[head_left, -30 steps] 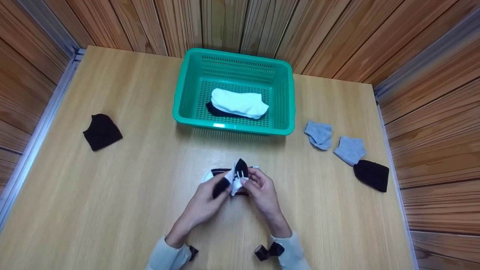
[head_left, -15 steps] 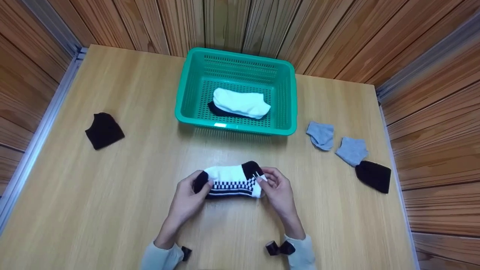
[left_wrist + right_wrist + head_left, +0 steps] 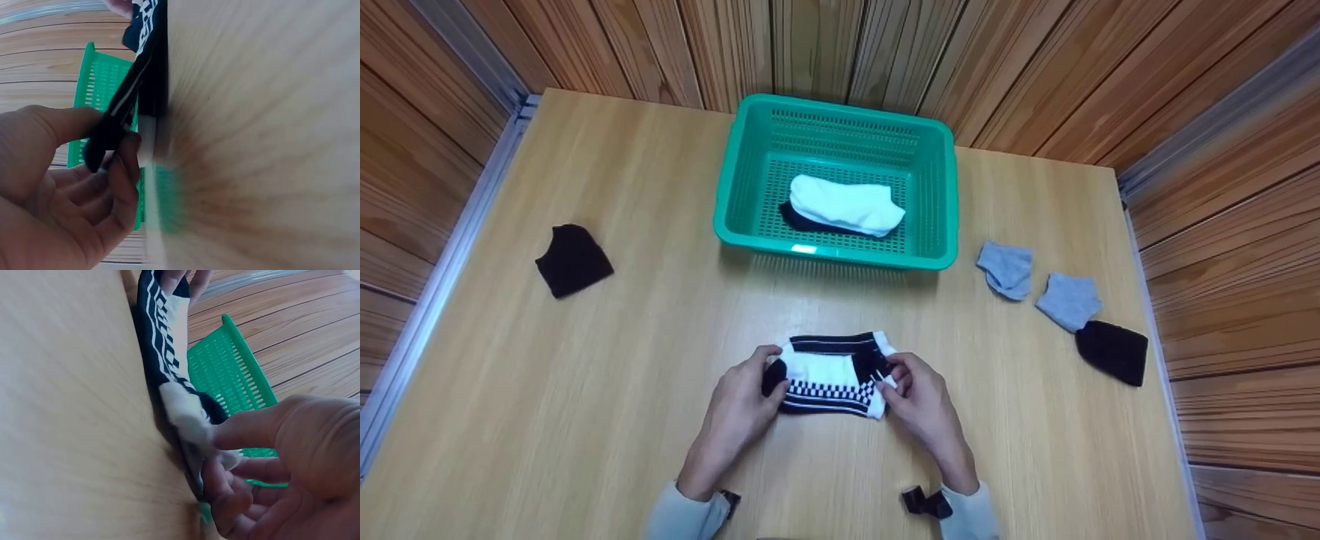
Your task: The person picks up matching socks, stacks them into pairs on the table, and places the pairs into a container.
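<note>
A white sock with black toe, black heel and checkered band is stretched level between my two hands in the head view. My left hand pinches its black toe between thumb and fingers; the left wrist view shows that toe up close. At the other end, my right hand pinches the white cuff near the heel. Behind it, a similar black-and-white sock lies on the table, mostly covered by the held one. Whether the two socks touch is unclear.
A green basket at the back holds a white sock over a black one. One black sock lies left. Two grey socks and another black sock lie right. Wooden walls border the table.
The sock was bunched between my hands one second ago, then got stretched out flat. Since then both hands have moved slightly toward me with it, uncovering part of the sock behind.
</note>
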Action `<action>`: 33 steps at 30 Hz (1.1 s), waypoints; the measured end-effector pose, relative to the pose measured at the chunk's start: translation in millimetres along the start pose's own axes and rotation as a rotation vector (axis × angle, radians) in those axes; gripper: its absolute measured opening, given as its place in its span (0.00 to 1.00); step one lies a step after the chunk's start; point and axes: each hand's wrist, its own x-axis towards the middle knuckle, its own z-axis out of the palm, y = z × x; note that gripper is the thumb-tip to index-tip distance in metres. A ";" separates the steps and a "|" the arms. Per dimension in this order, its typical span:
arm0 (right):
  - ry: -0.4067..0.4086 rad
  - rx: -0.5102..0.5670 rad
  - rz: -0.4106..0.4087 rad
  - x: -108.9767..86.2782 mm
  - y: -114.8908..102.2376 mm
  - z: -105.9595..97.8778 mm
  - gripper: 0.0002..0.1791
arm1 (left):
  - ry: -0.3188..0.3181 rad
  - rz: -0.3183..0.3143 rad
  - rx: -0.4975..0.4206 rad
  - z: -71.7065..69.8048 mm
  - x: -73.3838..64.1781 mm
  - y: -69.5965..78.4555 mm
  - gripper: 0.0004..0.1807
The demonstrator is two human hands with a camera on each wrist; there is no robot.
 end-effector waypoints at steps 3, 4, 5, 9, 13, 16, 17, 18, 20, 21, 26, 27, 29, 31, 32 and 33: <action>0.064 -0.120 -0.038 -4.5 -3.5 -3.0 0.23 | 0.036 0.092 0.093 -3.2 -2.2 1.3 0.32; 0.091 -0.162 -0.055 -6.8 -5.4 -4.0 0.24 | 0.044 0.137 0.117 -5.0 -3.3 1.7 0.32; 0.118 -0.202 -0.080 -9.2 -7.6 -4.9 0.24 | 0.044 0.184 0.136 -7.3 -4.5 2.4 0.32; 0.158 -0.306 -0.254 -18.9 -15.1 -6.3 0.23 | -0.024 0.362 0.192 -14.1 -5.7 5.6 0.23; -0.026 -0.303 -0.349 -20.9 -14.8 -2.9 0.24 | -0.117 0.368 0.266 -12.8 -4.9 4.7 0.20; -0.170 -0.284 -0.290 -19.9 -10.7 -1.0 0.29 | -0.171 0.311 0.288 -10.6 -4.2 2.2 0.25; -0.195 -0.284 -0.269 -19.7 -9.4 -0.9 0.32 | -0.193 0.289 0.284 -10.2 -3.9 1.7 0.26; -0.211 -0.287 -0.255 -19.6 -7.9 -0.8 0.33 | -0.217 0.267 0.276 -9.9 -3.3 1.4 0.28; -0.212 -0.296 -0.256 -17.9 -5.6 -0.9 0.35 | -0.263 0.226 0.258 -10.2 -0.9 1.9 0.31; -0.203 -0.306 -0.270 -17.1 -4.7 -1.0 0.34 | -0.284 0.209 0.251 -10.3 0.1 2.0 0.32; -0.114 -0.320 -0.336 -12.6 -2.0 -1.0 0.24 | -0.322 0.199 0.252 -11.6 2.8 0.8 0.34; -0.099 -0.306 -0.330 -11.5 -2.2 -1.1 0.22 | -0.313 0.214 0.255 -12.0 3.0 0.2 0.33; -0.081 -0.265 -0.295 -10.3 -2.1 -1.0 0.18 | -0.291 0.248 0.259 -12.6 2.6 -1.4 0.29; -0.071 -0.226 -0.252 -8.9 -2.4 -1.0 0.15 | -0.262 0.285 0.253 -13.2 2.8 -3.2 0.25; -0.065 -0.213 -0.233 -8.1 -2.5 -0.9 0.14 | -0.249 0.300 0.246 -13.5 3.3 -4.1 0.23; -0.061 -0.204 -0.217 -7.6 -2.6 -0.8 0.13 | -0.236 0.312 0.239 -13.6 3.8 -5.1 0.21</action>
